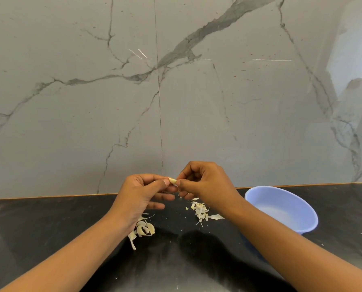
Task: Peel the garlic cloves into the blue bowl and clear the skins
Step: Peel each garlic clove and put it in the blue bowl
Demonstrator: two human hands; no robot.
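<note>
Black countertop [49, 228] bearing a blue bowl [291, 216] at right, apart from the left hand [137, 197] and right hand [205, 184]. Likely failure: a clove slipping from the pinch would probably fall among the loose skins [200, 209], not into the bowl, since the work is held left of it. The left forearm, lying over the remaining cloves [144, 228], could scatter them. Each hand pinches the garlic clove [172, 181] between thumb and forefinger. It sits between the two sets of fingertips, above the counter, its pale middle exposed.
</note>
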